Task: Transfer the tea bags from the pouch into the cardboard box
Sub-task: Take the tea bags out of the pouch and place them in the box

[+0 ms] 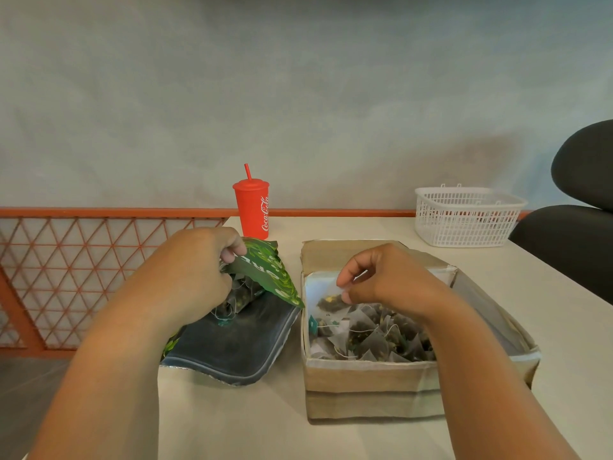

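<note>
The person sat at a pale table (331, 439) and both bare forearms reached forward over it. The left hand (195, 273) had its fingers curled around the green upper edge of the pouch (232, 346), and it held this edge lifted, so the mouth of the pouch stood open toward the right. The pouch lay flat on the table, just beside the cardboard box (365, 390), with its dark inner side facing up. Inside the mouth, under the lifted edge, a few tea bags (240, 295) with thin white strings were visible.

The right hand (384, 280) was above the far left part of the box. Its thumb and first finger were pressed together on the top of one tea bag (330, 300), which hung down from the pinch, with its lower end among the others. I could not tell if it touched them. The other fingers of this hand were bent loosely. The box was open at the top, and many pyramid tea bags (374, 338) lay in a heap on its bottom.

Behind the pouch stood a red cup (253, 210) with a lid and a straw. A white plastic basket (464, 220) stood at the far right of the table, well apart from the box. A black chair (580, 200) was at the right edge, and an orange lattice railing (83, 260) ran on the left.
</note>
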### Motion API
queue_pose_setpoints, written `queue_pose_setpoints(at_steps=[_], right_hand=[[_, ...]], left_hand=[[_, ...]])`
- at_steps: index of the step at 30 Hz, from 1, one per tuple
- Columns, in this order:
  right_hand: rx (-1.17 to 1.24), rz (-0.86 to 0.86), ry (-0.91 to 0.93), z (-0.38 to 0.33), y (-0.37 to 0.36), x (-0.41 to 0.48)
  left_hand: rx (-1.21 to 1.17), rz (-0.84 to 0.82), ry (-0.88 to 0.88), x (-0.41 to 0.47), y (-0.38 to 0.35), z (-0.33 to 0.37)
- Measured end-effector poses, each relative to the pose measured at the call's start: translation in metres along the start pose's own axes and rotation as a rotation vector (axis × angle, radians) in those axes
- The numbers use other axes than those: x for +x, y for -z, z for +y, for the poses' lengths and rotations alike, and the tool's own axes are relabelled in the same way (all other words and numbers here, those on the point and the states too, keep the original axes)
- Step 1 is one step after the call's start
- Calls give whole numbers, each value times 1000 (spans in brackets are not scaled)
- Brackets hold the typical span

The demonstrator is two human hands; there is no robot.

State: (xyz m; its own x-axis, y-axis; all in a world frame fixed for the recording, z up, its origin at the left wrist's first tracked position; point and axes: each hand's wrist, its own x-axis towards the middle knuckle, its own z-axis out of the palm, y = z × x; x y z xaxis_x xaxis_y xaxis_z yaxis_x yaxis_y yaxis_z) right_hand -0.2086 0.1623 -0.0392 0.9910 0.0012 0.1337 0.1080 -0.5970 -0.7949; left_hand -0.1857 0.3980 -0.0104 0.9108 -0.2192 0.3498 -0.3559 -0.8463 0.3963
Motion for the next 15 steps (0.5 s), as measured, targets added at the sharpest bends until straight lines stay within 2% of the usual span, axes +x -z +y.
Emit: queue_pose_setpoints(at_steps=[15], right_hand=[[-16, 8, 11, 10, -1, 5]], left_hand=[[-15, -4, -3, -1, 1, 2]])
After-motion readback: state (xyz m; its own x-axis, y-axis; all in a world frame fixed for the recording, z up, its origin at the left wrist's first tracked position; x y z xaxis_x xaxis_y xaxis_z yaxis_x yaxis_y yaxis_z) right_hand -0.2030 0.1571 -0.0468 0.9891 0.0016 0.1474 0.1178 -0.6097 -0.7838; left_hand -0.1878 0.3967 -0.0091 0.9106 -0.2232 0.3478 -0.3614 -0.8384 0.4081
